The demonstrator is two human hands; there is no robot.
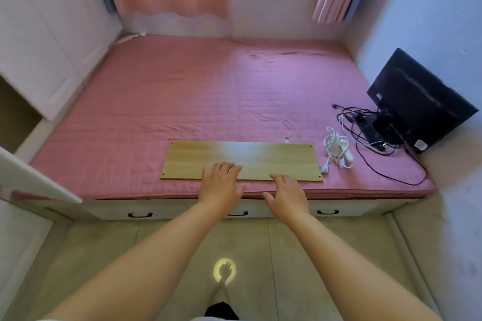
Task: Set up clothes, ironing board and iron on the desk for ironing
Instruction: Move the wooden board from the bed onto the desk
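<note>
Both hands, left hand and right hand, spread open and empty at the wooden board's near edge, likely settling it flat on the bed.

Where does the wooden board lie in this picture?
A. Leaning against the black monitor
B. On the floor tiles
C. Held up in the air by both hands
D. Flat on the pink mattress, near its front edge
D: the wooden board lies flat on the pink mattress near its front edge, with the left hand and right hand at the board's near edge.
</note>
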